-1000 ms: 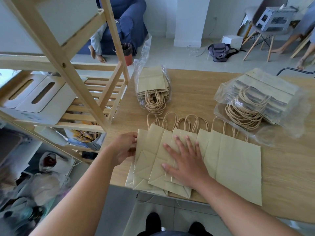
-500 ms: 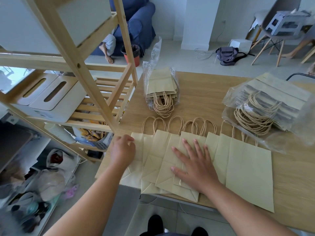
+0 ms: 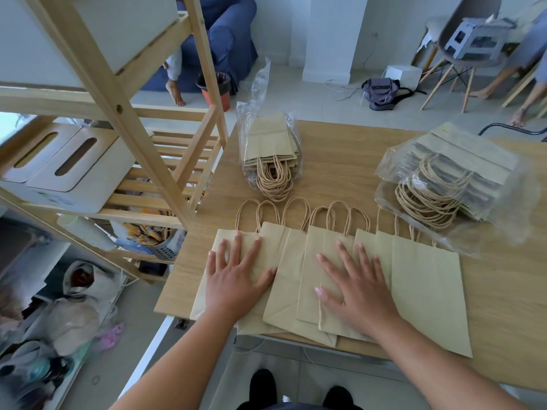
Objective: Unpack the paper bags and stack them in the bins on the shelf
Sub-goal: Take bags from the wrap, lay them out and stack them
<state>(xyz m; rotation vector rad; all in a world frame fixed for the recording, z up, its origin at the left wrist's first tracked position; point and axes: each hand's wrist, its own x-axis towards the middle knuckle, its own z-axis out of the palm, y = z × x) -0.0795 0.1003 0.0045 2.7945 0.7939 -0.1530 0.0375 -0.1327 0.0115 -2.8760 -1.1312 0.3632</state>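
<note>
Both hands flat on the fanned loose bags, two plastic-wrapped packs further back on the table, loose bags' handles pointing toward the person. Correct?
One thing is off. In the head view the loose bags lie with their handles pointing away from the person, toward the small pack and the large pack. The left hand and right hand do lie flat on them.

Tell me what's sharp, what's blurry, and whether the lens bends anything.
Head view: fanned tan paper bags, left hand and right hand are sharp; lower-left floor clutter is smeared; the pale wooden shelf post leans from wide-angle distortion; the clear plastic wrap at right shows soft glare.
</note>
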